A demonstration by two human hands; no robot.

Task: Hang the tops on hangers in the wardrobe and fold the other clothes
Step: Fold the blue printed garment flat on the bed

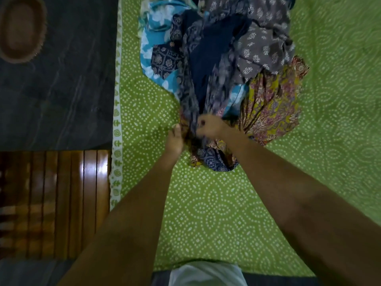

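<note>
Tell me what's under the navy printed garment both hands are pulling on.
Under the navy printed garment show a blue floral cloth, a yellow patterned one and the green bedsheet. Anything directly beneath its middle is covered.

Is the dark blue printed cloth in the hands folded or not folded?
Not folded. The dark blue printed cloth is bunched and stretches from the pile to the left hand and right hand, which grip its end.

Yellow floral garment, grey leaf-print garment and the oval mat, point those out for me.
yellow floral garment [274, 106], head view, on its pleated middle.
grey leaf-print garment [261, 48], head view, on its crumpled middle.
oval mat [21, 27], head view, on its centre.
</note>
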